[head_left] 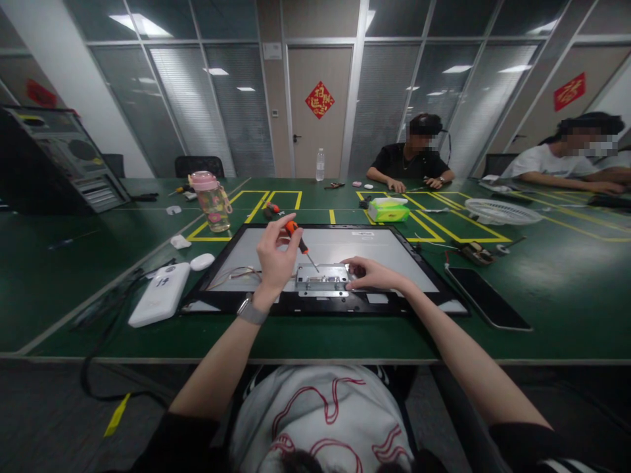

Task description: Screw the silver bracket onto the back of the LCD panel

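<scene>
Left hand [276,255] pinches orange-and-black screwdriver [297,236], aimed at silver metal box [331,270]; right hand [374,273] clasps box's right end. Box on black-framed grey panel [394,253]. Apparently screwdriving step; next calls for steady tip.

- Red diamond [320,100] on the middle door [310,151]: gold Chinese characters, apparently 招财进宝.
- Red sign [570,91] on the right door [599,66]: gold 福.
- White power bank [156,299] near the front edge of the table [320,340]: dark mark, unreadable.
- Screen [266,246] label [363,234]: too small.
</scene>
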